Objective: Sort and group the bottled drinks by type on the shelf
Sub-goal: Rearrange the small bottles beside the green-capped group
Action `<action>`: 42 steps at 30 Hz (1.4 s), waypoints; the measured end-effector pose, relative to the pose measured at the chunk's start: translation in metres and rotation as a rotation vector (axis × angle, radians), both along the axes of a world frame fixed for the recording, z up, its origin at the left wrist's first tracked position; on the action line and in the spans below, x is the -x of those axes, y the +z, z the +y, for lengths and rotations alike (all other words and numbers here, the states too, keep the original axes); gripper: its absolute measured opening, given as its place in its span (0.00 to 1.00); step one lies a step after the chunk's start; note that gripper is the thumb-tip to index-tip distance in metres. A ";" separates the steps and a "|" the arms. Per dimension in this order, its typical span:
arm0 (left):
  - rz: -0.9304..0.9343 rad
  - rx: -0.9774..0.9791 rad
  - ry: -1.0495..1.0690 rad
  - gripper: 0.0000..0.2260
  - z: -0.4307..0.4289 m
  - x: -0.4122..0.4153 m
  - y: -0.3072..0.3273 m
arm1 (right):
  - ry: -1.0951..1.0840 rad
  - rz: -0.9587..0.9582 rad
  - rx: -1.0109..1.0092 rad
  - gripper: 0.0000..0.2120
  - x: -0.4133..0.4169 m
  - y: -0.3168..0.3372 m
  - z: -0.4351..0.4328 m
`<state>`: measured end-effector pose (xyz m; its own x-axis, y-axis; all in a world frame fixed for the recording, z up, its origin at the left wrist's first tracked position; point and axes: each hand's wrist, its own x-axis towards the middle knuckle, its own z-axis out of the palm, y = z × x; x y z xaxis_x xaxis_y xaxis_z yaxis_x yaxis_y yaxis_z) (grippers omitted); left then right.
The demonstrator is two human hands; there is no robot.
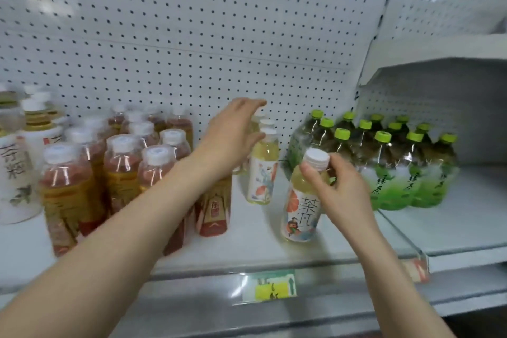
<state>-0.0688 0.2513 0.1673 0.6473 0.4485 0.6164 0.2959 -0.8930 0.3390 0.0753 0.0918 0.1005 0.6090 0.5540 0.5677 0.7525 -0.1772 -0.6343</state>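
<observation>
My right hand point(336, 186) grips the neck, just under the white cap, of a pale yellow tea bottle point(303, 211) that stands upright near the shelf's front. My left hand point(233, 132) reaches over the row of matching pale tea bottles point(262, 173) behind it, fingers spread and relaxed around their caps; whether it touches them I cannot tell. To the left stand several amber tea bottles point(120, 170) with white caps and red-gold labels. On the right stand several green tea bottles point(395, 162) with lime caps.
White bottles with ink-style labels point(16, 167) stand at the far left. The white shelf point(247, 250) has a pegboard back point(192, 35) and a price tag strip point(274, 287) on its front edge. A second shelf section point(466, 228) adjoins at the right.
</observation>
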 end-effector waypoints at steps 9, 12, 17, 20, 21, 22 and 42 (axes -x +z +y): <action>0.517 0.039 0.212 0.18 0.039 -0.104 0.005 | 0.172 -0.081 0.165 0.18 -0.066 -0.001 0.027; 0.522 0.126 0.190 0.20 0.045 -0.088 0.012 | 0.213 -0.077 0.180 0.19 -0.073 -0.001 0.032; 0.649 0.129 0.227 0.18 0.068 -0.075 0.024 | 0.230 -0.086 0.156 0.17 -0.071 -0.005 0.048; 0.687 0.107 0.250 0.18 0.082 -0.078 0.028 | 0.248 -0.070 0.145 0.19 -0.072 -0.005 0.057; 0.687 0.103 0.246 0.18 0.085 -0.081 0.028 | 0.258 -0.061 0.146 0.19 -0.072 -0.004 0.060; 0.691 0.098 0.242 0.18 0.088 -0.083 0.027 | 0.268 -0.052 0.146 0.18 -0.073 -0.004 0.063; 0.604 0.187 0.195 0.23 0.051 -0.025 0.028 | 0.482 -0.032 0.057 0.18 -0.051 0.020 0.151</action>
